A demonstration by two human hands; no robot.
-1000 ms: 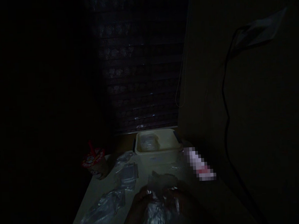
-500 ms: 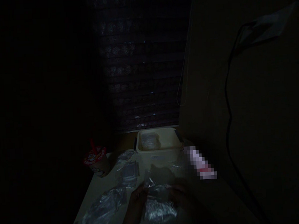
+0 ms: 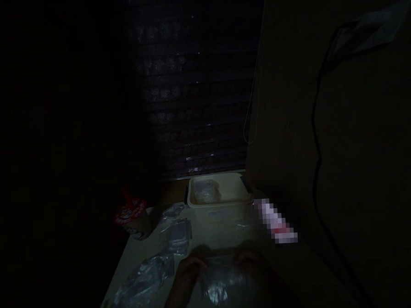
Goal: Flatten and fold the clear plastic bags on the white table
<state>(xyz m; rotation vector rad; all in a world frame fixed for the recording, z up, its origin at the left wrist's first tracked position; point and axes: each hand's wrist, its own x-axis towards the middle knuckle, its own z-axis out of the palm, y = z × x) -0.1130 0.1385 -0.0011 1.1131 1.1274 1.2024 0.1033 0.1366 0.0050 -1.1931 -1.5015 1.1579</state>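
A clear plastic bag (image 3: 219, 279) spans the gap between my two hands, low in the dim view, and its crinkled surface catches a little light. My left hand (image 3: 191, 267) is closed on the bag's left side. On the right side, my right hand (image 3: 249, 262) grips the same bag, though its fingers are dark and partly lost in shadow. What the bag contains, if anything, cannot be made out. Flat clear packets (image 3: 177, 236) and a larger heap of crumpled clear plastic (image 3: 143, 281) lie on the table to the left of my hands.
Beyond my hands stands a pale plastic bin (image 3: 220, 204) with clear packets (image 3: 205, 190) inside. A drink cup with a red lid and straw (image 3: 135, 219) stands at the table's left edge. Right of the bin lies a blurred-out pinkish object (image 3: 276, 221). A dark cable (image 3: 316, 166) hangs along the right wall.
The bag has been drawn out flatter between my hands, and the upright flap above it has come down. My hands stay at nearly the same place.
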